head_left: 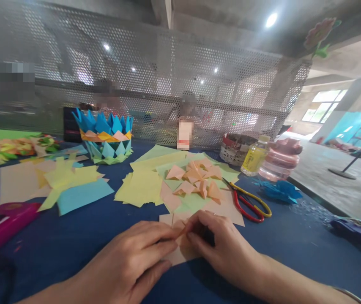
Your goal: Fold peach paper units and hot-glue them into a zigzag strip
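A peach-coloured sheet of paper (pixel 185 250) lies on the table right in front of me, with a crease and a raised fold near its upper middle. My right hand (pixel 220 240) pinches that fold between thumb and forefinger. From the other side, my left hand (pixel 142 251) has its fingertips closed on the paper's left part, close to the right fingertips. The fold itself is partly covered by the fingers. Just beyond lie several small folded peach paper pieces (pixel 199 175), resting on green sheets, with a stack of yellow paper (pixel 140 188) to their left.
Red-and-yellow-handled scissors (pixel 252 207) lie right of the papers. Behind stand a yellow-labelled bottle (pixel 253 158), a pink water bottle (pixel 280 160) and a round container (pixel 234 150). At left are a blue folded-paper basket (pixel 106 137), loose sheets (pixel 85 194) and a magenta tool (pixel 9 221).
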`<state>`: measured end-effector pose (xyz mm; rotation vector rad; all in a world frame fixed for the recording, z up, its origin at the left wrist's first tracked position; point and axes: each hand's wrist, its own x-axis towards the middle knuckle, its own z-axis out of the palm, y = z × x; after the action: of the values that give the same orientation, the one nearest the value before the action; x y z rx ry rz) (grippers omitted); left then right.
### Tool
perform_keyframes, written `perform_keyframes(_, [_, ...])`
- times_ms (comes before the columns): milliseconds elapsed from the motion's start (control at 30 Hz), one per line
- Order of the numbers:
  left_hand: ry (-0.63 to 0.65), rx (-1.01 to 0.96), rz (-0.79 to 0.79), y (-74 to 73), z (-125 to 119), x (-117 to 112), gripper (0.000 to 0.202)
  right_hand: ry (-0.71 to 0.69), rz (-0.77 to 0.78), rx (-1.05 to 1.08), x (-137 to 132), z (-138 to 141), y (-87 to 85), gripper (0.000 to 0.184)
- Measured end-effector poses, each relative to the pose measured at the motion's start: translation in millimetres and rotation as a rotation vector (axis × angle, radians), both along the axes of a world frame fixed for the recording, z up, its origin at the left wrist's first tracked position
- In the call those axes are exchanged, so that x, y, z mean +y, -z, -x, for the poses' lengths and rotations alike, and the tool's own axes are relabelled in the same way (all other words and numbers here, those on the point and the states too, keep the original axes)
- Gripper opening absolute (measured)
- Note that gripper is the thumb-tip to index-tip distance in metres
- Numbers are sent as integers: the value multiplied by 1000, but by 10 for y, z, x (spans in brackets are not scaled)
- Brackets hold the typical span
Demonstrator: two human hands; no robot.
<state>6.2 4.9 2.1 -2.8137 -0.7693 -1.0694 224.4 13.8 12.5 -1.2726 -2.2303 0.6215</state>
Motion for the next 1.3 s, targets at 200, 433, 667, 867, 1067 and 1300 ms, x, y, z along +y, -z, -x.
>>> perform_keyframes(200, [55, -67, -10, -41, 30, 4, 25, -55, 95, 106, -52, 25, 42, 18])
perform_keyframes(433, [98, -30, 78, -35, 26, 6, 18, -175, -55, 33, -19, 23, 18, 20])
perform_keyframes(667, [65, 48, 32, -32, 51, -21, 20, -133, -41, 0, -10, 8, 30, 13])
perform_keyframes(867, [54, 60, 9, -7, 60, -42, 21, -150, -26, 43, 15, 9, 55, 17])
perform_keyframes(1067, [38, -12, 0, -43, 15, -47, 28, -277, -51, 100, 27, 17, 31, 33])
perform_keyframes(1300, [66, -53, 9, -15, 3, -19, 30, -331, -107, 76, 73, -19, 9, 31])
